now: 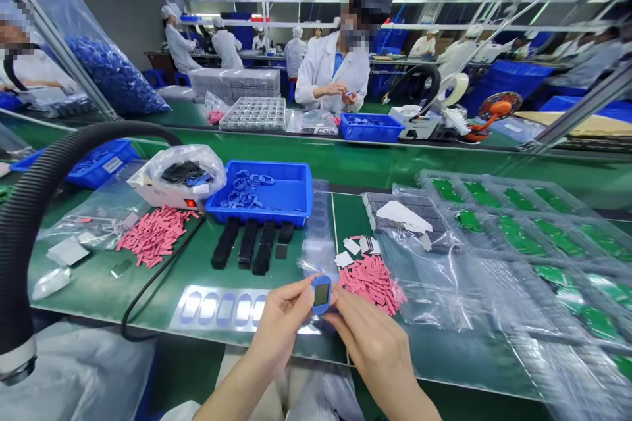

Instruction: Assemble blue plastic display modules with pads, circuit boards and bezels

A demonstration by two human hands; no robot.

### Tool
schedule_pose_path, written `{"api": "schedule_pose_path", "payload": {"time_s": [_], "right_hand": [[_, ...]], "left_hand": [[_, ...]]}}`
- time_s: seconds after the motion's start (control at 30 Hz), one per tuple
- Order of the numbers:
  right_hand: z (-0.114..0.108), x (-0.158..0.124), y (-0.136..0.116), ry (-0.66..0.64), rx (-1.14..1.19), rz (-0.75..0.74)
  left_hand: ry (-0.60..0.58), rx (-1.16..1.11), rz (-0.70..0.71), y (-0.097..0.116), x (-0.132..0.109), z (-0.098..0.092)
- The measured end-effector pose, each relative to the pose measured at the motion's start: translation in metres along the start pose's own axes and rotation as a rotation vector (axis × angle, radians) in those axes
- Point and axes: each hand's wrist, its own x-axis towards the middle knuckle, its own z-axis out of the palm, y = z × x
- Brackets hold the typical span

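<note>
Blue-framed display housing (pixel 322 294) held over the desk (pixel 444 356).
Left hand (pixel 277 323) and right hand (pixel 378 335) angle inward, each pinching one edge of it.

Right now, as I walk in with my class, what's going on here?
A person holds a small blue case in the fingers of the left hand and right hand, above a green bench. Pink strips lie beyond the right hand. Farther back, a blue tray holds blue parts. Opposite, a co-worker wears white.

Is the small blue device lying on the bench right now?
No, the blue device is held up between the left hand and the right hand.
</note>
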Motion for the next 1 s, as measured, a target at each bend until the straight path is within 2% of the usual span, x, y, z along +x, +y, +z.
{"api": "schedule_pose_path", "payload": {"time_s": [0.1, 0.2, 0.37, 0.53, 0.67, 0.77, 0.87, 0.93, 1.0], "right_hand": [[0.000, 0.004, 0.011, 0.055, -0.060, 0.011], [-0.002, 0.010, 0.023, 0.095, -0.023, 0.160], [0.004, 0.017, 0.035, 0.095, 0.384, 0.553], [0.017, 0.017, 0.059, 0.078, 0.619, 0.733], [0.015, 0.017, 0.069, 0.113, 0.786, 0.844], [0.010, 0.013, 0.057, 0.083, 0.894, 0.890], [0.010, 0.001, 0.030, 0.048, 1.125, 1.020], [0.015, -0.011, 0.006, 0.005, 1.341, 1.101], [0.025, -0.023, -0.024, -0.103, 1.561, 1.137]], "left_hand": [[0.026, 0.111, 0.054, -0.003, 0.003, -0.006], [0.070, 0.230, 0.113, -0.011, 0.003, -0.014], [0.089, 0.186, 0.088, -0.017, 0.001, -0.019], [0.137, 0.173, 0.059, -0.015, 0.005, -0.020], [0.168, 0.151, 0.067, -0.017, 0.006, -0.025], [0.179, 0.114, 0.070, -0.021, 0.003, -0.025], [0.168, 0.066, 0.079, -0.023, -0.007, -0.030], [0.148, 0.028, 0.073, -0.021, -0.018, -0.043], [0.142, -0.026, 0.056, -0.017, -0.034, -0.065]]}}
